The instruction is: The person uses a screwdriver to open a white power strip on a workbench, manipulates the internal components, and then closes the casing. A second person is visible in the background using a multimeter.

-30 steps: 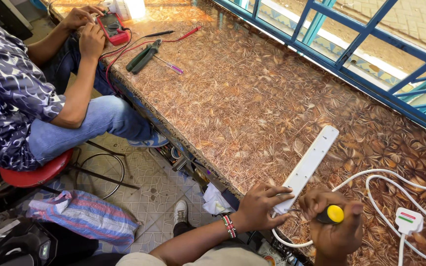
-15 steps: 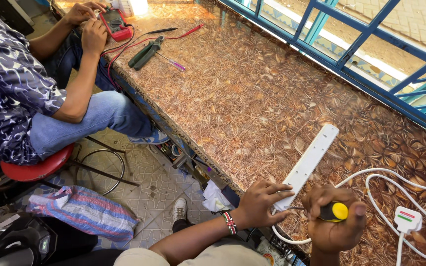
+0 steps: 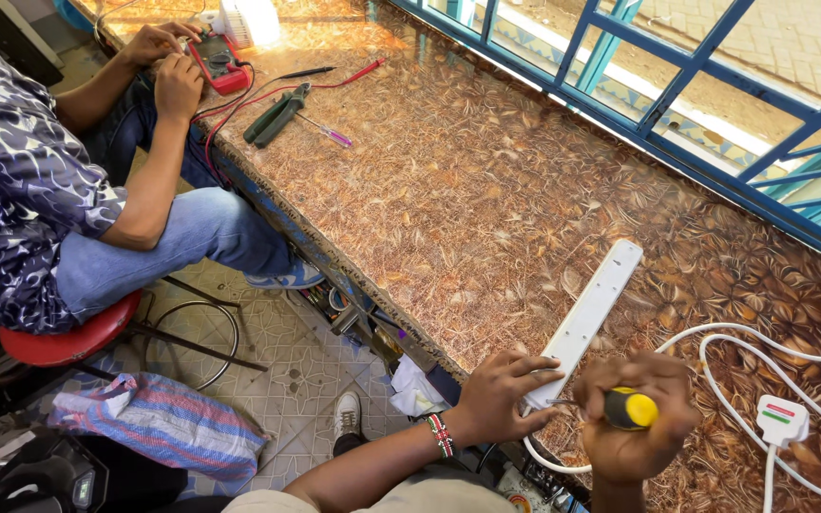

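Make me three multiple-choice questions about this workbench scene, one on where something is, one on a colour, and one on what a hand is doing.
1. Where does the white plug lie?
A. On the bench to the right of the right hand
B. On the floor by the stool
C. On the window frame

2. What colour is the end of the screwdriver handle?
A. Blue
B. Yellow
C. White

3. What is the left hand doing?
A. Hanging off the bench
B. Holding pliers
C. Pressing on the near end of the white power strip

Answers:
1 A, the plug rests on the patterned bench top, at the end of its white cable and right of the right hand.
2 B, the rounded cap sticking out of the fist is yellow.
3 C, its fingers lie spread on the strip's near end.
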